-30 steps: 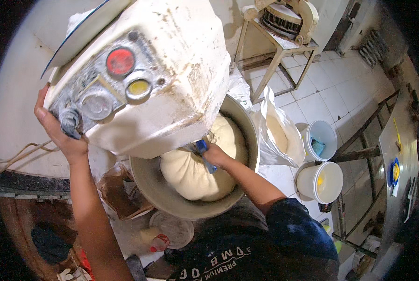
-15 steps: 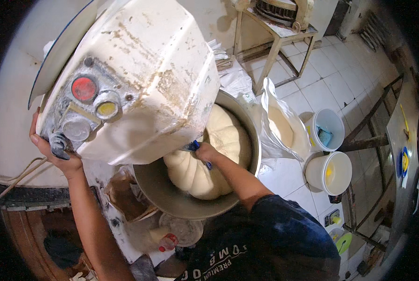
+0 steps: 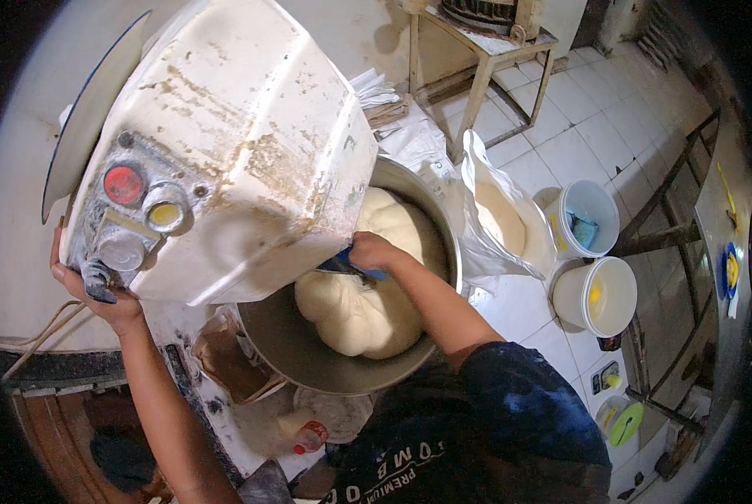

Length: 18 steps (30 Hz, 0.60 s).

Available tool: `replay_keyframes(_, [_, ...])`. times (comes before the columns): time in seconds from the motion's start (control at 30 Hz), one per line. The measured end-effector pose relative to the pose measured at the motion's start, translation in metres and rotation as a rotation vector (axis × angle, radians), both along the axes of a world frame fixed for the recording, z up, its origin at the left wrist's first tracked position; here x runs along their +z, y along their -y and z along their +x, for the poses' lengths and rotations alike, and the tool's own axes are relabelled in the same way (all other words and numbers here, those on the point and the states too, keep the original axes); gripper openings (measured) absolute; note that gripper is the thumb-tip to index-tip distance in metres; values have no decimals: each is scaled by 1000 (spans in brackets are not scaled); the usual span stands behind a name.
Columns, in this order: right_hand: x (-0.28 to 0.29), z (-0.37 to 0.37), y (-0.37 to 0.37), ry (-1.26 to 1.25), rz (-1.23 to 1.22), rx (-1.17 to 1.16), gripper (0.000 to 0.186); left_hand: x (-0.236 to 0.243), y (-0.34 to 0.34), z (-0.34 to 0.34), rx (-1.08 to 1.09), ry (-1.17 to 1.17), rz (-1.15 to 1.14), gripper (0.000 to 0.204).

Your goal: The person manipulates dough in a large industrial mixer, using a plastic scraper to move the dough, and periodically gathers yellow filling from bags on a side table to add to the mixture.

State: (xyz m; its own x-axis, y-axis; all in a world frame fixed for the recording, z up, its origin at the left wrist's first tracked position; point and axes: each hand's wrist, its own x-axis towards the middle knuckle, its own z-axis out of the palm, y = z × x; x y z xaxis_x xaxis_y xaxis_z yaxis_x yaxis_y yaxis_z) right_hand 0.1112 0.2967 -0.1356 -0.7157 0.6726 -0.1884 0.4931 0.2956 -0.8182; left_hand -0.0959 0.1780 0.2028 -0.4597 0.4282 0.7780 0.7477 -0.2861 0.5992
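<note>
A large off-white mixer (image 3: 250,160), stained with dried dough, leans over a deep metal bowl (image 3: 275,353). My left hand (image 3: 111,304) grips the mixer's lower left edge beside its red and yellow buttons; some fingers are hidden behind it. Inside the bowl lies a big pale mass of dough (image 3: 367,315), folded into lobes. My right hand (image 3: 374,254) is closed on a blue tool (image 3: 339,261) just under the mixer, over the dough. Part of this tool is hidden by the hand and the mixer, and its exact kind cannot be made out.
An open white sack (image 3: 497,210) of pale flour-like stuff stands right of the bowl. Beyond it are two white buckets (image 3: 579,218) (image 3: 594,298). A metal-framed stand (image 3: 485,67) is at the back. Left of the bowl are a brown paper sack (image 3: 233,357) and a red-capped bottle (image 3: 311,437).
The dough has shifted shape under my right hand, and more of the blue tool shows left of it. My left hand stays on the mixer. The view has moved slightly.
</note>
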Motion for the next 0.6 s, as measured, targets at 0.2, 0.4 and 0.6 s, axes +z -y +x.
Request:
replay_keyframes(0.2, [28,7,-5,229,-102,103,30,-3,7,-12,38,-240,-46,63])
replay_keyframes(0.4, [6,-6,4,131,-3,53,29,-3,-1,0,55,-176,-57,62])
replay_keyframes(0.6, [27,-2,2,209,-54,128,29,-5,7,-11,119,-358,-58,61])
